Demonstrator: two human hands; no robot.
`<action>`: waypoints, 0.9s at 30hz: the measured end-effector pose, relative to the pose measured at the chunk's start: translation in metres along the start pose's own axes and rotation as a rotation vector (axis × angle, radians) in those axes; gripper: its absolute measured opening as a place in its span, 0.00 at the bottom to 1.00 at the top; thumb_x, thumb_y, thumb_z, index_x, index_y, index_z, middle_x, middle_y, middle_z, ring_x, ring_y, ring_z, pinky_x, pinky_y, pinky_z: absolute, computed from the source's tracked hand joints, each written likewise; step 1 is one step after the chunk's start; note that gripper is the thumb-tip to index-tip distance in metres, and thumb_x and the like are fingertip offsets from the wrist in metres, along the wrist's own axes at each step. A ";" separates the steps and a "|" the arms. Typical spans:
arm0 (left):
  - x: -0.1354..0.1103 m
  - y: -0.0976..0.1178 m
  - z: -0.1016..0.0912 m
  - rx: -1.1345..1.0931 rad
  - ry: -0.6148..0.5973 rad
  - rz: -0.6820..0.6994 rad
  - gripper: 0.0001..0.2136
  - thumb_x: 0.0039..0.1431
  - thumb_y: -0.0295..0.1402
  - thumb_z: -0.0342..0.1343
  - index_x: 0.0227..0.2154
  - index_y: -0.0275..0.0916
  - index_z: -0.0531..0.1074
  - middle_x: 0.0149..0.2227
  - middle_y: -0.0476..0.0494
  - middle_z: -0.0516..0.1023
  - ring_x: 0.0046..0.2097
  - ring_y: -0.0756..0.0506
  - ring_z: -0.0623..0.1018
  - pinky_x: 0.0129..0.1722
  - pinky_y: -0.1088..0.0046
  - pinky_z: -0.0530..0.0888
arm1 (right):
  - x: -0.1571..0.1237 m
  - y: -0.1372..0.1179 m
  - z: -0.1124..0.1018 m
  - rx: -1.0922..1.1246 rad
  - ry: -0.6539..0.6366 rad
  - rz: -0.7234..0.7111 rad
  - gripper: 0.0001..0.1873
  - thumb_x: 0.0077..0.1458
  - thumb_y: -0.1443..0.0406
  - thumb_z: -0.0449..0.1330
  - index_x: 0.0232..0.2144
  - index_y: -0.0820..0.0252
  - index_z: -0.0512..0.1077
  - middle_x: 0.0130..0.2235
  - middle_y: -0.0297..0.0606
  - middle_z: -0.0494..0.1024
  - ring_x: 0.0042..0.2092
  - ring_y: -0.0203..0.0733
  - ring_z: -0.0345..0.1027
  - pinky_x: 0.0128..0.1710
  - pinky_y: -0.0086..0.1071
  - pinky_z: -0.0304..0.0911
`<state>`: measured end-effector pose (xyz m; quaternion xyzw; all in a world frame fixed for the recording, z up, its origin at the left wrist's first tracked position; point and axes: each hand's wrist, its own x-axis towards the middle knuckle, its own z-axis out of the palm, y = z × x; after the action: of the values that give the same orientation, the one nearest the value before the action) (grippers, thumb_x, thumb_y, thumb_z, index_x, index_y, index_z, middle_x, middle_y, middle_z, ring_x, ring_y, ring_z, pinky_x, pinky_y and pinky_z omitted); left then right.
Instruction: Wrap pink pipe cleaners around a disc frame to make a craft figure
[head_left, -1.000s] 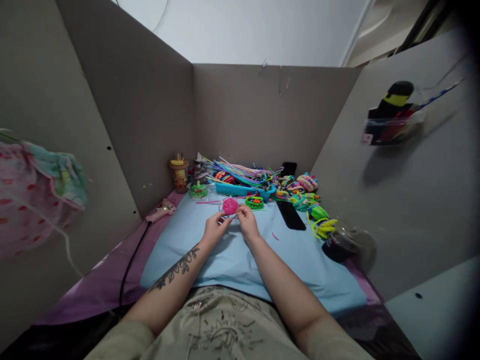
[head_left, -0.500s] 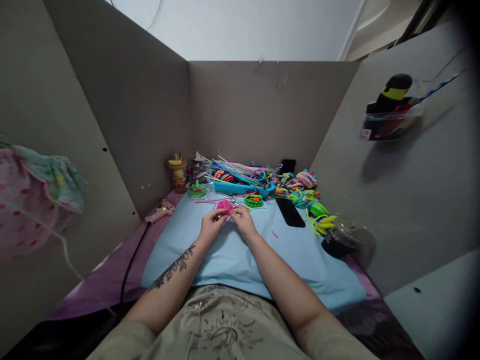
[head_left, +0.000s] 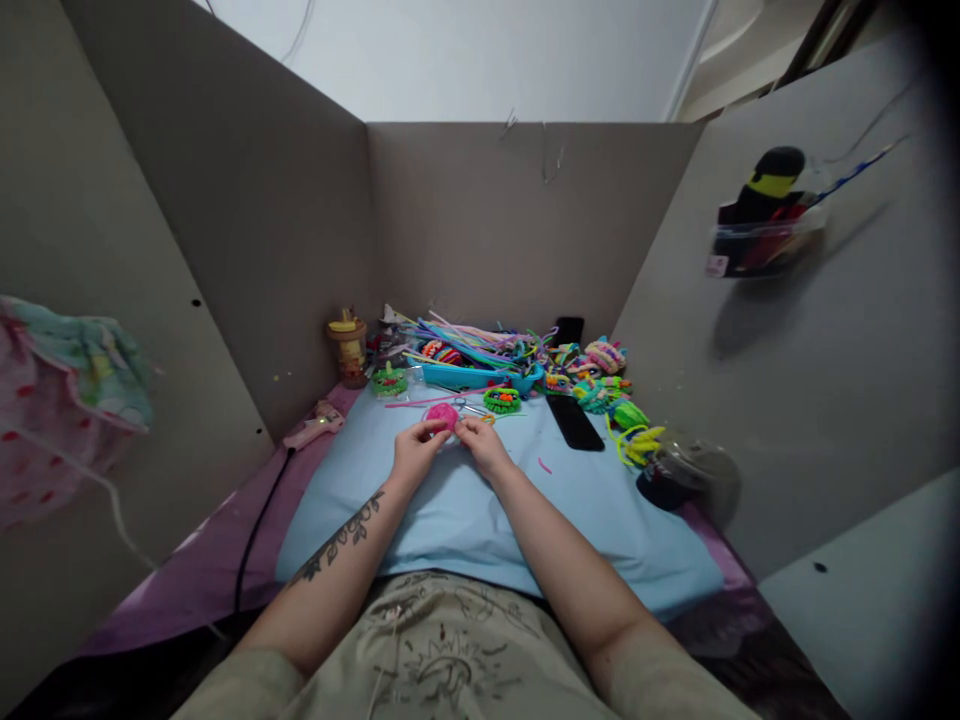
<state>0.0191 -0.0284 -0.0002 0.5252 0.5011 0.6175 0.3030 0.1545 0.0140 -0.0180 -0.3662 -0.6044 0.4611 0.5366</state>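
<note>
Between my two hands is a small round pink piece (head_left: 442, 414), fuzzy and apparently wound from pipe cleaner. My left hand (head_left: 417, 450) pinches its near left side, thumb and fingers closed. At its lower right edge, the fingertips of my right hand (head_left: 484, 446) are pinched together; my fingers hide the exact grip. Just beyond lie a straight pink pipe cleaner (head_left: 409, 404) and scissors (head_left: 474, 408), partly covered. A green fuzzy ring-shaped piece (head_left: 502, 401) with orange in its middle sits right of them. A pink scrap (head_left: 545, 465) lies on the blue cloth (head_left: 525, 530).
A blue tray (head_left: 457, 378) heaped with pipe cleaners stands at the back. Several colourful fuzzy pieces (head_left: 596, 392), a black phone (head_left: 574, 423) and a dark jar (head_left: 667, 475) are rightward. Leftward are a pink corded glue gun (head_left: 315, 427) and a brown cup (head_left: 347, 345). Grey panels (head_left: 495, 220) surround the table.
The whole view has shifted slightly, so everything appears a little further left. Both hands stay at the pink piece, with only slight finger movement.
</note>
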 end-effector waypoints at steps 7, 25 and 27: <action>0.000 0.001 -0.001 -0.004 -0.016 -0.022 0.13 0.40 0.35 0.65 0.31 0.35 0.81 0.22 0.46 0.78 0.21 0.52 0.67 0.24 0.75 0.65 | -0.002 -0.004 -0.001 0.060 -0.038 0.044 0.21 0.46 0.49 0.60 0.16 0.58 0.63 0.19 0.28 0.60 0.24 0.34 0.53 0.25 0.27 0.51; 0.014 -0.008 -0.020 -0.213 0.336 -0.176 0.16 0.42 0.34 0.65 0.36 0.33 0.78 0.36 0.37 0.81 0.37 0.44 0.79 0.40 0.68 0.73 | 0.039 -0.017 -0.078 -0.041 0.327 0.179 0.15 0.51 0.58 0.61 0.36 0.65 0.73 0.39 0.40 0.76 0.40 0.43 0.69 0.36 0.32 0.65; 0.015 -0.008 -0.019 -0.239 0.349 -0.185 0.16 0.41 0.34 0.66 0.35 0.33 0.78 0.36 0.37 0.81 0.37 0.44 0.79 0.40 0.67 0.73 | 0.052 -0.012 -0.066 -0.049 0.266 0.231 0.16 0.58 0.60 0.57 0.46 0.63 0.68 0.48 0.40 0.72 0.45 0.43 0.69 0.42 0.40 0.68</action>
<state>-0.0041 -0.0182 -0.0016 0.3226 0.5152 0.7236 0.3270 0.2123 0.0701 0.0095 -0.5041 -0.4929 0.4522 0.5463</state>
